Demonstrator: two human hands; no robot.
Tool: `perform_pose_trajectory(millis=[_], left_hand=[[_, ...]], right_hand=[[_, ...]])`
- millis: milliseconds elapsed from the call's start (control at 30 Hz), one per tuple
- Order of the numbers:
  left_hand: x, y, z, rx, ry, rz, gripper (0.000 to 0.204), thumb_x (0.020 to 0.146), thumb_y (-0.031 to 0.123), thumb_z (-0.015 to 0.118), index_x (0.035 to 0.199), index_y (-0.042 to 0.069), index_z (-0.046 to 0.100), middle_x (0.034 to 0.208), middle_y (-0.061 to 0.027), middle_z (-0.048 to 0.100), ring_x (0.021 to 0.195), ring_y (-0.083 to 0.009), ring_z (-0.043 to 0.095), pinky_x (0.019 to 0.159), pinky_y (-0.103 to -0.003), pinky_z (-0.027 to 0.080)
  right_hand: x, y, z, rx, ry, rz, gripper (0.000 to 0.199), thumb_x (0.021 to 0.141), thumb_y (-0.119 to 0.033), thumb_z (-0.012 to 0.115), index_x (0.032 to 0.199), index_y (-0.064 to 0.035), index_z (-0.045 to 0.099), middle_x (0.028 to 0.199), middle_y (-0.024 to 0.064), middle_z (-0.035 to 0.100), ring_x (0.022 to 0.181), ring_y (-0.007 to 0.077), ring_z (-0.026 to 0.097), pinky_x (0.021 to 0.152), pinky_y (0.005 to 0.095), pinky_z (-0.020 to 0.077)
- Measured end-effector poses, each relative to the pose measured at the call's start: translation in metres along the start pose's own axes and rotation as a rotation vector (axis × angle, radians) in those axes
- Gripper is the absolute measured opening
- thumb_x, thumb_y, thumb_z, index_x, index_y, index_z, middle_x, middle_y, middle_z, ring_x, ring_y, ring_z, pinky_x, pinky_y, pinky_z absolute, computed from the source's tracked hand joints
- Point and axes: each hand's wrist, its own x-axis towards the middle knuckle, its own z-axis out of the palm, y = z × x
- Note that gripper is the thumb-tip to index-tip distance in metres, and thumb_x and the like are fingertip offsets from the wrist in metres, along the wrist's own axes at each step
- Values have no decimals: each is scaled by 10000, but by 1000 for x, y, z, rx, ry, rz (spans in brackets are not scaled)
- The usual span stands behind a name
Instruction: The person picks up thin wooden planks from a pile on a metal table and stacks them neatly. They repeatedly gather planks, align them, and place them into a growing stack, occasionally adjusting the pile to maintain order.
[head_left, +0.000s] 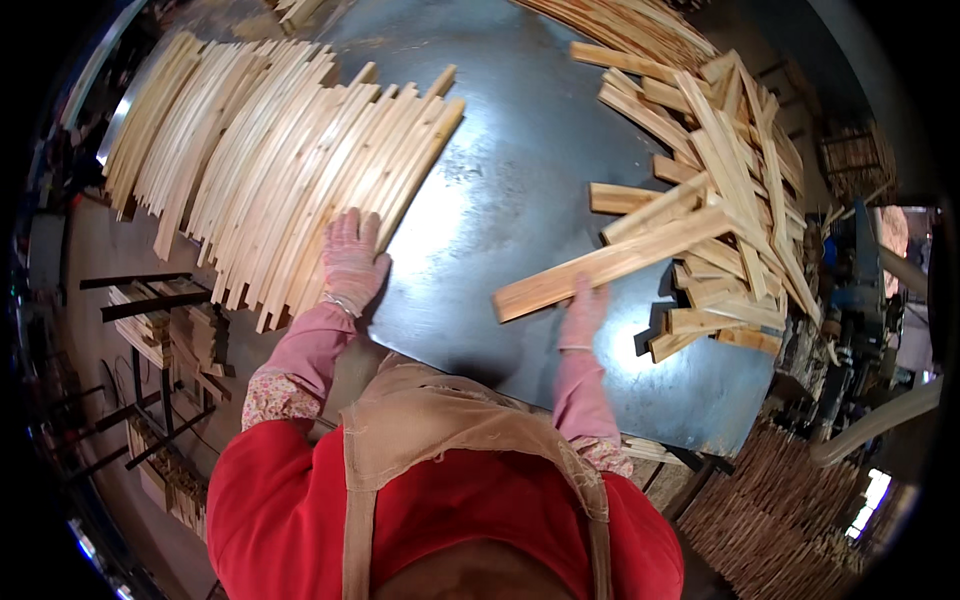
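My left hand (pixel 354 262), in a pale pinkish work glove, lies with fingers stretched over the near ends of a row of light wooden strips (pixel 290 170). The strips stand side by side, packed close, on a dark metal tabletop (pixel 480 200). A wider wooden board (pixel 610 262) slants across the right half of the table, its far end over a jumbled heap of boards (pixel 735 190). Gripping that board's near edge is my right hand (pixel 582 315), gloved too and slightly blurred; the board hides some of its fingertips.
More long strips (pixel 620 30) lie at the table's far edge. Below on the left stands a dark metal rack (pixel 150 300) with stacked wood. Bundled sticks (pixel 770 510) cover the floor at the lower right, beside machinery and a pale hose (pixel 880 420).
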Motion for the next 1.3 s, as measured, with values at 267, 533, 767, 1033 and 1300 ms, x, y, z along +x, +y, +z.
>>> perform_pose_trajectory(millis=[267, 533, 767, 1033, 1300], left_hand=[[13, -9, 3, -288, 162, 152, 679, 971, 445, 667, 1504, 35, 573, 1588, -285, 469, 1492, -478, 389, 1292, -567, 220], [14, -12, 15, -223, 124, 80, 615, 962, 342, 696, 1488, 47, 577, 1596, -268, 457, 1482, -475, 403, 1268, -557, 270], [67, 125, -9, -529, 173, 368, 511, 957, 218, 720, 1405, -5, 616, 1471, -272, 582, 1345, -467, 559, 1152, -528, 446], [148, 337, 16, -876, -265, 423, 521, 1021, 362, 681, 1387, -8, 645, 1315, -236, 707, 1211, -408, 676, 1068, -465, 513], [167, 361, 20, -764, -805, 232, 750, 859, 481, 787, 1389, -29, 641, 1227, -225, 747, 1143, -362, 716, 1029, -414, 531]], right_hand=[[-77, 78, 214, -890, -1106, -664, 567, 1014, -409, 553, 1423, -18, 586, 1177, 302, 728, 1103, 490, 694, 1009, 514, 539], [30, 22, 105, -800, -283, -25, 741, 945, -462, 661, 1570, -100, 497, 1306, 210, 713, 1206, 449, 662, 1030, 464, 523], [187, -27, -14, -643, 593, -98, 877, 857, -483, 806, 1497, 41, 517, 1427, 249, 611, 1295, 403, 612, 1111, 458, 473], [205, -73, -35, -597, 219, 99, 625, 912, -390, 757, 1387, -4, 630, 1309, 267, 714, 1233, 445, 665, 1030, 462, 538], [183, -98, -88, -988, -759, -422, 491, 1007, -343, 628, 1424, -84, 630, 1317, 264, 693, 1250, 414, 658, 1043, 464, 546]])
